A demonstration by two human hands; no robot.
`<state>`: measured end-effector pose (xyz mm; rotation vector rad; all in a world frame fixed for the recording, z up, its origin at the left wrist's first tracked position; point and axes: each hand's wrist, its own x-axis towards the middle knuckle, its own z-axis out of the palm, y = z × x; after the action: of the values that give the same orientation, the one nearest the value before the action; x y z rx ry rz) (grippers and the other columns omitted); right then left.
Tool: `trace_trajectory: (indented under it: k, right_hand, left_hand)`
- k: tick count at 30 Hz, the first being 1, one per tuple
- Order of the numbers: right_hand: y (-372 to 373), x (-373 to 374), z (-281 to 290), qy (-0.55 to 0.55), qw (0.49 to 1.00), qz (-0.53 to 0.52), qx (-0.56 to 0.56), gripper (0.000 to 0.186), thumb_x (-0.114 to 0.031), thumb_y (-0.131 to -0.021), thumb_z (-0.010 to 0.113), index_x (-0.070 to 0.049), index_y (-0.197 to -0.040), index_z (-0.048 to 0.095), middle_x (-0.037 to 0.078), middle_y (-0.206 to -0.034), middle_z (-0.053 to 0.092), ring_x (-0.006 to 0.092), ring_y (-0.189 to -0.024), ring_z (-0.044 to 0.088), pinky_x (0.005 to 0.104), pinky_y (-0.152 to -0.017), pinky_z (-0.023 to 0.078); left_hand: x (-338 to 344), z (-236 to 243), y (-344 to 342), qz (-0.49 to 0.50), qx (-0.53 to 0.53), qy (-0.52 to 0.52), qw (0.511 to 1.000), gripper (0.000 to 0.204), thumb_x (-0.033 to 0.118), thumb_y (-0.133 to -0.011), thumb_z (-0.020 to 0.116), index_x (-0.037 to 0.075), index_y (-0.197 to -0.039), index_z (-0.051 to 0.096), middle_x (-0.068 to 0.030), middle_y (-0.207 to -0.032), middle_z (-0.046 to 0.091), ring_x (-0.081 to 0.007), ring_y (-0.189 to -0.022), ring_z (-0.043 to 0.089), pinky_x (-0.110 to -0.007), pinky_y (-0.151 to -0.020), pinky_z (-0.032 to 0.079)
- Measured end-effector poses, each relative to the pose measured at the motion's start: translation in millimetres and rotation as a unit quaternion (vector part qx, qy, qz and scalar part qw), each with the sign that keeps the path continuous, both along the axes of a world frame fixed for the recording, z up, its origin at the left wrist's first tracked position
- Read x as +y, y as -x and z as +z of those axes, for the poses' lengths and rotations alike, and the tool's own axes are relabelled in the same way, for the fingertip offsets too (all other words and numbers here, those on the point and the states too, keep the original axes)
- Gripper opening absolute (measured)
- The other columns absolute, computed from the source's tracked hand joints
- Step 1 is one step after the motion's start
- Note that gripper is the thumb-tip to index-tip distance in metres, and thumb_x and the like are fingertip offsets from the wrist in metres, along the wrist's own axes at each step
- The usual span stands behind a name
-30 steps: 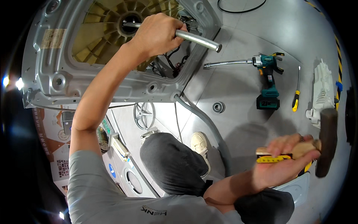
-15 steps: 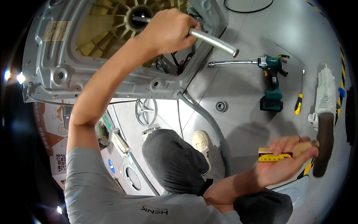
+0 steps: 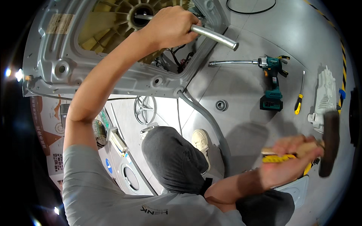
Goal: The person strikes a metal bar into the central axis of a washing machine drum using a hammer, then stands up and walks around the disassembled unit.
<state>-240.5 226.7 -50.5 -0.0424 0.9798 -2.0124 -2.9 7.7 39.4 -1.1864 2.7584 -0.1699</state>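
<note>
My left hand (image 3: pixel 172 28) is wrapped round a metal rod (image 3: pixel 215 37). One end of the rod reaches the round central opening of a ribbed, yellowish plastic tub (image 3: pixel 88 35) set in a grey metal cabinet (image 3: pixel 49 71). The other end sticks out past my fist to the right; how deep the rod sits inside is unclear. Low on the right, my right hand (image 3: pixel 286 165) grips a hammer (image 3: pixel 329 145) by its short wooden handle, which carries a yellow patch. Its dark head stands apart from the rod. The right hand is slightly smeared by motion.
On the floor lie a green cordless impact driver (image 3: pixel 272 83) with a long extension, a screwdriver (image 3: pixel 299 94), a bearing (image 3: pixel 221 105) and a pale plastic part (image 3: pixel 325 92). A grey hose (image 3: pixel 209 116) curves from the cabinet past my shoe. A spoked pulley (image 3: pixel 145 110) lies left.
The rod and my left hand keep their place at the tub's opening. My right hand and the hammer have shifted only a little, with more blur. The whole view has moved slightly.
</note>
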Motion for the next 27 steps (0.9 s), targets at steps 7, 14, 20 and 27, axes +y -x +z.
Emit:
trace_trajectory:
  k: [7,14,20,27]
  right_hand:
    - [-19,12,-41,0.003,0.979,-0.009,0.204,0.040,-0.043,-0.098,0.034,-0.008,-0.089,0.049,-0.002,-0.060,0.045,0.0066,-0.043,0.040,0.0207,-0.036,0.032]
    - [-59,-22,7,-0.042,0.987,0.152,0.008,0.031,-0.037,-0.094,0.048,-0.009,-0.081,0.045,0.001,-0.050,0.044,0.0099,-0.034,0.041,0.0229,-0.032,0.034]
    - [7,7,-1,-0.033,0.997,-0.024,0.062,0.040,-0.047,-0.098,0.032,-0.010,-0.092,0.045,-0.003,-0.057,0.038,0.0053,-0.035,0.029,0.0154,-0.032,0.029]
    - [-7,6,3,-0.029,0.999,0.017,0.030,0.040,-0.047,-0.098,0.030,-0.010,-0.094,0.043,-0.002,-0.055,0.039,0.0068,-0.033,0.031,0.0176,-0.032,0.031]
  left_hand:
    - [-7,2,-10,-0.010,-0.005,0.000,1.000,0.016,0.009,-0.065,0.059,0.003,-0.079,0.063,-0.0186,-0.065,0.055,-0.0368,-0.064,0.053,-0.044,-0.060,0.041]
    - [-9,-5,-22,-0.013,0.003,0.007,1.000,0.007,0.009,-0.063,0.058,0.004,-0.069,0.056,-0.0163,-0.060,0.052,-0.0369,-0.063,0.053,-0.046,-0.060,0.041]
    - [1,-2,-5,0.004,0.006,0.016,1.000,0.005,0.008,-0.066,0.057,0.004,-0.068,0.056,-0.0160,-0.057,0.050,-0.0359,-0.058,0.051,-0.044,-0.059,0.041]
    - [-3,3,-5,0.006,-0.005,0.010,1.000,0.006,0.009,-0.065,0.056,0.004,-0.068,0.053,-0.0156,-0.056,0.046,-0.0358,-0.057,0.048,-0.044,-0.057,0.038]
